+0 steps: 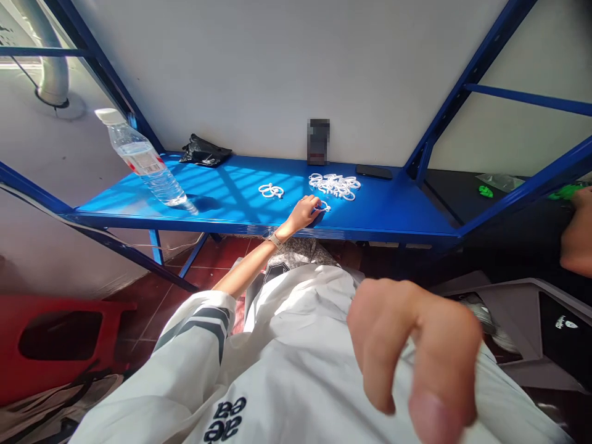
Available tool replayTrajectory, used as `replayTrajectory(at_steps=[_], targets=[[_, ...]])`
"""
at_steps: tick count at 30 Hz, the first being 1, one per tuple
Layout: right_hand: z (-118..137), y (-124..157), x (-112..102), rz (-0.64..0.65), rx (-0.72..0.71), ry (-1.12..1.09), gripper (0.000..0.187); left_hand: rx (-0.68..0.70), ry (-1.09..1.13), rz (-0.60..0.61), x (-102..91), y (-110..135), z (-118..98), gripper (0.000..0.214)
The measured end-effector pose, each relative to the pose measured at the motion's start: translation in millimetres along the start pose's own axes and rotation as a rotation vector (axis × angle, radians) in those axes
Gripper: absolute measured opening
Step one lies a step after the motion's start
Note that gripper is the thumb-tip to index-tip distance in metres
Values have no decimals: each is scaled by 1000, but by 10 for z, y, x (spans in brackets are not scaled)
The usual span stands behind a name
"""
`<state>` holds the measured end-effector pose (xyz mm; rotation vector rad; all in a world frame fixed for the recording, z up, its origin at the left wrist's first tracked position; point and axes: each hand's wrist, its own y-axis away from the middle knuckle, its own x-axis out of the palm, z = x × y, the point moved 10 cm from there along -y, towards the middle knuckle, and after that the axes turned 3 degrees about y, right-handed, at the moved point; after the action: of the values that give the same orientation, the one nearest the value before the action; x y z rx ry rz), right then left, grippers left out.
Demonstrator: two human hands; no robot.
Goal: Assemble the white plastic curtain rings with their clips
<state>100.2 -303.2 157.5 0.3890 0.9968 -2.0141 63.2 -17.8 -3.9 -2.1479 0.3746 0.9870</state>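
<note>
My left hand [305,213] is at the front part of the blue table [393,213], its fingers closed on a thin white loop [326,208]. Just beyond it lies a pile of similar white loops [340,186], some with small knobs. A smaller group of white loops [271,191] sits to the left of that hand. Close to the camera and large in view, my right hand [414,351] hangs above my lap. Its fingers are bent, with thumb and forefinger apart and nothing visible between them.
A water bottle [148,163] stands at the table's left. Toward the back are a black plastic bag [204,151], a blurred dark box [318,142] and a black phone [374,171]. Blue frame posts rise at both sides. Another person's hand [578,231] is at far right, near green pieces [485,191].
</note>
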Motion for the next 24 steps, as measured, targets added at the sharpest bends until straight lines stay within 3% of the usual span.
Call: replayTrajectory(at_steps=[2, 4, 8, 11, 15, 20, 24], targets=[[-386, -107, -180, -129, -9, -69, 26, 13, -3, 28, -11, 45, 2, 13], [-1042, -143, -381, -240, 140, 2, 22, 29, 22, 41, -30, 89, 7, 16], [-2306, 99, -831, -439, 493, 390, 16, 35, 196, 46, -102, 155, 42, 15], [-2823, 286, -930, -435, 620, 636, 18, -5, 368, 53, -144, 173, 77, 26], [-3073, 390, -908, -460, 655, 639, 16, -77, 510, 87, -144, 188, 76, 41], [-3142, 383, -863, -510, 598, 277, 28, -123, 596, 87, -205, 217, 6, 47], [-3155, 394, -866, -534, 585, 124, 39, -132, 680, 100, -211, 213, -8, 48]])
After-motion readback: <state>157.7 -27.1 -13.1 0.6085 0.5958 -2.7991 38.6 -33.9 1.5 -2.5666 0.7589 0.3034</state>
